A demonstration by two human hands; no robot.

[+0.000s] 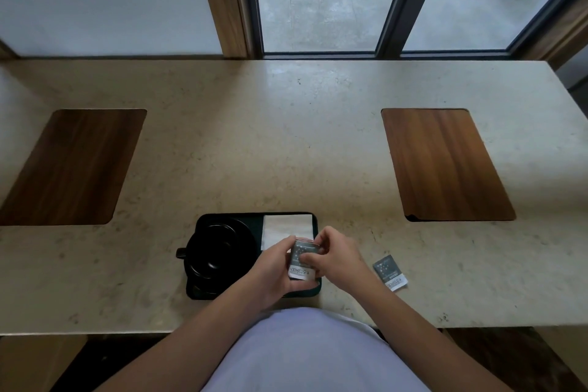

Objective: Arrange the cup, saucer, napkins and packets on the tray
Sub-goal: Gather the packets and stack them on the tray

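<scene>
Both hands on a packet stack over the tray's right side.

Left hand [276,267] cupped the grey packets [302,259] from the left and below, fingers curled round them; right hand [334,256] pinched the same stack from the right — thumb and fingertips on its face and top edge. Stack was held just above the black tray [313,223], near its right half. White napkins [283,229] lay flat in the tray's far right corner, partly hidden by the hands. Black cup [211,251] sat on the black saucer [194,286] in the tray's left half, handle pointing left past the rim. One more packet [389,272] lay loose on the beige desk [286,137] just right of the tray — apart from it. Two wood insets [445,165] were set in the desk, left and right.
</scene>
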